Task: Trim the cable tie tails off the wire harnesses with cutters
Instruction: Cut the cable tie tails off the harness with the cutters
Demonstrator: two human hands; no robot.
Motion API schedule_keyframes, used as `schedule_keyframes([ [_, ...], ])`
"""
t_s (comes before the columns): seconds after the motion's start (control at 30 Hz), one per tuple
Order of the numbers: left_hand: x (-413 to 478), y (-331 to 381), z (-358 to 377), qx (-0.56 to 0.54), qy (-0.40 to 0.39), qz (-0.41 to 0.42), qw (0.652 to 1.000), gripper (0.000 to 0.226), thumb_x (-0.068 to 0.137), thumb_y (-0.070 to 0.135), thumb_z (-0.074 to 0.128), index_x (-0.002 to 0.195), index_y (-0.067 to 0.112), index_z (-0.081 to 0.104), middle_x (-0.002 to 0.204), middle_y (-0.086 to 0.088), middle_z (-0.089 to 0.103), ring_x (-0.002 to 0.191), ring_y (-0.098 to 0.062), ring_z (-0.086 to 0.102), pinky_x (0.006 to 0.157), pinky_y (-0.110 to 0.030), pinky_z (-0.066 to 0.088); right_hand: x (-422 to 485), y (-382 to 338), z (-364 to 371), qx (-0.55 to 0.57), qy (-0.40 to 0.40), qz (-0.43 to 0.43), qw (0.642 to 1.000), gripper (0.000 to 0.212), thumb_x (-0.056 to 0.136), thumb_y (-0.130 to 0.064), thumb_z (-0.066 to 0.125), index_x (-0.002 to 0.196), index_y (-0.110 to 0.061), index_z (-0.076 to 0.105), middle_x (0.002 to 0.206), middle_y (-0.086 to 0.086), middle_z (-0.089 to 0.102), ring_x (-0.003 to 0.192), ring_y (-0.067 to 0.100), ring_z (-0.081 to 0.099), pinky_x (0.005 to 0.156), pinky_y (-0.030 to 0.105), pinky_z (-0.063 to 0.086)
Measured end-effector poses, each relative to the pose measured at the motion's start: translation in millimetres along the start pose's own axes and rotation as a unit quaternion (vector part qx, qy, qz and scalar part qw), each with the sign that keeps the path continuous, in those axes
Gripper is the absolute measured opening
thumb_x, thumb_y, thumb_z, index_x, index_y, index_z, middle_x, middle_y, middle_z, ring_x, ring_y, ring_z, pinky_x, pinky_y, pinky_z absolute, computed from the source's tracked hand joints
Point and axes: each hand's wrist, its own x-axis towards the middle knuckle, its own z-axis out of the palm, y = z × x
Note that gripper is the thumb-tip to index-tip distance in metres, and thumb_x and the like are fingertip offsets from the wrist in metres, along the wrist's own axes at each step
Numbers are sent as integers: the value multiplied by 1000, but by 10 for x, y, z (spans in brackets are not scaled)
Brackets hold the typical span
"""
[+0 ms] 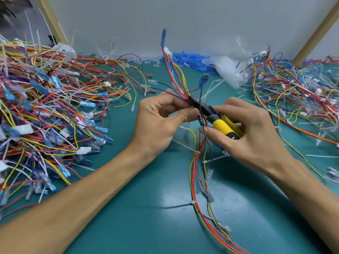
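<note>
My left grip (pixel 161 121) pinches the wire harness (pixel 196 158) above the table (pixel 137 217); my right grip (pixel 253 136) is clamped round the yellow cutters (pixel 222 126), whose nose is at the bundle.

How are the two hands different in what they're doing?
The left hand pinches the wire harness, while the right hand grips the yellow-handled cutters. The left hand is at the cutters' black tip; the right hand is back on the handles. Both are bare and meet at the same bundle over the green table.
</note>
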Motion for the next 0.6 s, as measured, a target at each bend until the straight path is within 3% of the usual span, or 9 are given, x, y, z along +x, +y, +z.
schedule_keyframes([
  [0.07, -11, 41, -39, -55, -27, -35, 998, 11, 88, 3, 70, 80, 6, 76, 86, -12, 78, 80, -25, 75, 80, -39, 62, -5, 11, -7, 0, 3, -5, 1000, 32, 88, -42, 79, 111, -19, 80, 86, 3, 59, 74, 19, 57, 62, 22, 40],
  [0.13, -6, 92, -58, -90, -39, -83, 992, 19, 95, 17, 69, 83, 7, 80, 90, -17, 78, 81, -27, 74, 79, -40, 61, 0, 19, -21, -15, 6, -11, 1000, 31, 88, -40, 82, 112, -20, 80, 86, 3, 58, 73, 16, 56, 63, 16, 36],
  [0.23, 3, 130, 1, -58, -12, -121, 991, 29, 88, 36, 74, 78, 10, 80, 86, -17, 76, 71, -24, 69, 66, -34, 58, 10, 31, -27, -47, 7, -28, 998, 30, 85, -32, 87, 112, -20, 80, 90, 6, 58, 71, 20, 56, 63, 20, 41],
  [0.43, -17, 81, 34, -76, 43, -141, 986, 45, 106, 10, 52, 68, 10, 77, 77, -11, 75, 74, -23, 73, 63, -35, 61, 18, 101, -22, -45, -1, -50, 998, 33, 83, -29, 89, 114, -22, 79, 92, 1, 54, 66, 8, 49, 61, 15, 38],
  [0.53, -3, 82, 28, -99, 31, -140, 985, 34, 106, 8, 52, 80, -2, 71, 82, -16, 74, 77, -28, 73, 65, -37, 61, 33, 136, -40, -50, 7, -59, 997, 32, 83, -32, 89, 112, -23, 79, 90, 0, 54, 63, 16, 49, 63, 19, 38],
  [0.6, 15, 84, 17, -98, 8, -140, 985, 35, 105, 10, 53, 77, 4, 74, 83, -14, 74, 72, -28, 70, 65, -37, 60, 33, 141, -58, -48, 13, -65, 997, 32, 84, -35, 89, 112, -22, 80, 89, 1, 54, 62, 22, 50, 64, 17, 36],
])
